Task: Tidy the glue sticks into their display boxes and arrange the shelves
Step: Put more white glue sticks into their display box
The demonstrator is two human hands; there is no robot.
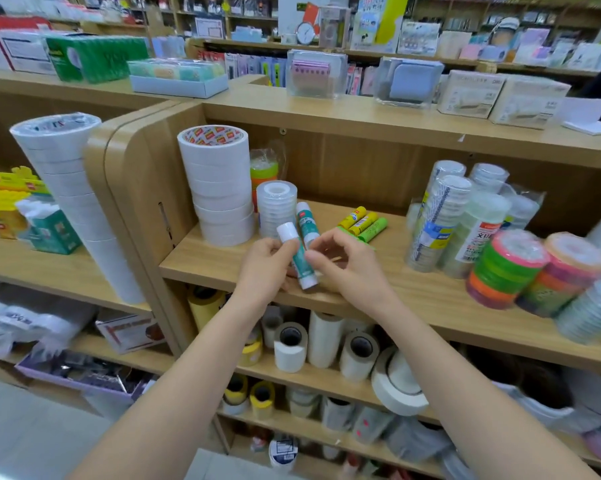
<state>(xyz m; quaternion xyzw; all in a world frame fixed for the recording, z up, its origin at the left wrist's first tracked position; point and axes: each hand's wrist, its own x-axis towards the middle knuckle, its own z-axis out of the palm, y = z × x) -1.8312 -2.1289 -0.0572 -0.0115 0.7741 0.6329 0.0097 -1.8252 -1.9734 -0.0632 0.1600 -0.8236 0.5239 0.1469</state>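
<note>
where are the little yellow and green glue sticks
Head view: the yellow and green glue sticks lie on the wooden shelf, just beyond the right hand, right of the clear tape stack.

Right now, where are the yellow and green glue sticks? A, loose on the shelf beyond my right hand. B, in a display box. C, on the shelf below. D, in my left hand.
A: the yellow and green glue sticks lie loose on the shelf beyond the right hand; the left hand grips a teal glue stick.
</note>
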